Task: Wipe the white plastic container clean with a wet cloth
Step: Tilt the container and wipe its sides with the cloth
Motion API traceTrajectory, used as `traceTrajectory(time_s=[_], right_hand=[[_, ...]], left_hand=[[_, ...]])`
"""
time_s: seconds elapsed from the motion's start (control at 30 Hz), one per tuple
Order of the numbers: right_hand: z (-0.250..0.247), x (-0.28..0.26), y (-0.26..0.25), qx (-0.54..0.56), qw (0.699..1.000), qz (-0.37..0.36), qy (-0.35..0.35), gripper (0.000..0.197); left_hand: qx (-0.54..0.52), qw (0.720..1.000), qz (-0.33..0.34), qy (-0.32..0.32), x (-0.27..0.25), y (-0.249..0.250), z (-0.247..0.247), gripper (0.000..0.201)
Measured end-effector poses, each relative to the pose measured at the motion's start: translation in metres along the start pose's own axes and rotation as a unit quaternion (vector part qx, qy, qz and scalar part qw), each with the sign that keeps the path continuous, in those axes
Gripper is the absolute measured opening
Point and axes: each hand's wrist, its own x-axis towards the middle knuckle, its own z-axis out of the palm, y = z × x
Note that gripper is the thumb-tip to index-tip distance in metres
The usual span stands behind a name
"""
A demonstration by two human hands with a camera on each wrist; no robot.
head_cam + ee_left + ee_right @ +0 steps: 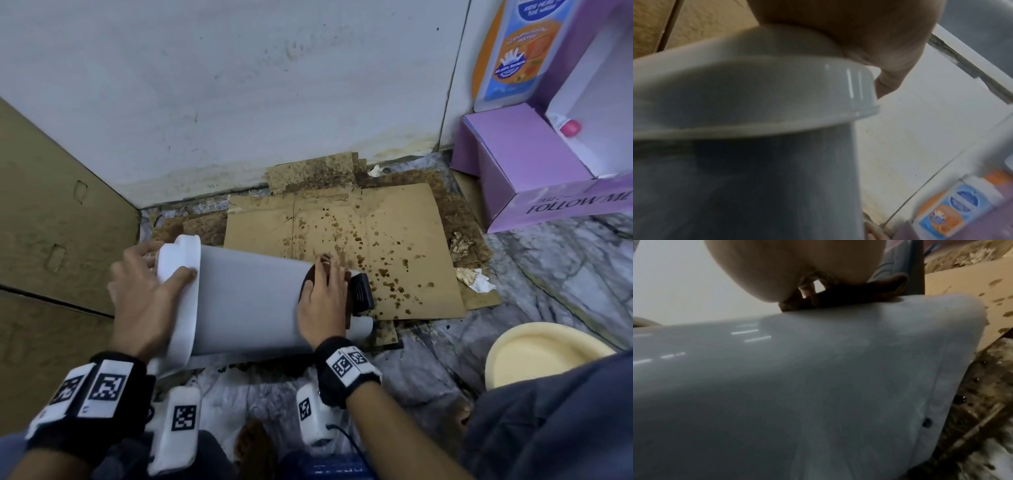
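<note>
From my remote seat I judged the wiping itself was under way. The white plastic container (246,301) lay on its side on the floor, its base end over the stained cardboard (346,240), near the wall. My left hand (144,294) gripped the lid end (181,294), thumb along the rim and fingers curled over the far edge, steadying it. My right hand (323,301) lay flat with fingers nearly straight, pressing a dark brown cloth (308,281) against the container's side close to the base, just beside the black pedal (362,294). In the right wrist view the cloth (849,295) sat bunched under the palm, touching the plastic. A small dark spot (927,422) showed low on that wall. The next move, as I read it, called for firm strokes along the body, then rolling the container to reach the underside and that spot, with the yellow basin (544,353) near for rinsing
</note>
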Motion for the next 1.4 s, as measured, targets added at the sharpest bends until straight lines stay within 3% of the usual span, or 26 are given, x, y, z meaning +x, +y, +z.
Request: traceTrajectory(time_s=[0.2,0.47,0.57,0.63,0.73,0.83,1.0,1.1,1.23,1.4], right_hand=[[-0.003,0.044,0.013,-0.038,0.998,0.005,-0.042,0.045],[-0.007,0.088,0.02,-0.14,0.95,0.2,-0.193,0.076],[-0.009,0.091,0.011,-0.141,0.932,0.256,-0.215,0.089],[-0.008,0.084,0.006,-0.141,0.943,0.222,-0.202,0.084],[0.0,0.059,-0.004,-0.112,0.98,0.065,-0.153,0.064],[0.015,0.035,-0.006,-0.071,0.989,-0.08,-0.103,0.068],[0.015,0.047,0.026,-0.071,0.995,-0.034,-0.055,0.069],[0.018,0.057,0.033,-0.067,0.996,0.001,-0.055,0.074],[0.024,0.056,0.025,-0.079,0.993,-0.039,-0.081,0.08],[0.005,0.012,-0.02,0.057,0.981,-0.17,-0.075,0.05]], left_hand=[[0.025,0.998,0.05,0.001,-0.015,-0.006,0.004,0.068],[0.011,0.998,0.057,0.007,-0.031,0.008,0.011,0.076],[0.005,0.998,0.055,0.014,-0.032,0.008,0.01,0.077],[0.006,0.999,0.042,0.014,-0.033,0.006,0.008,0.078],[-0.009,1.0,0.028,0.009,-0.029,0.004,0.005,0.078],[-0.005,1.0,0.021,0.006,-0.026,0.0,0.0,0.079],[-0.023,1.0,0.012,0.003,-0.027,-0.009,-0.004,0.068],[-0.026,1.0,0.011,0.007,-0.025,-0.006,-0.001,0.072],[-0.017,1.0,0.008,0.016,-0.02,-0.007,-0.005,0.073],[-0.014,1.0,-0.008,0.024,-0.015,-0.009,-0.011,0.058]])
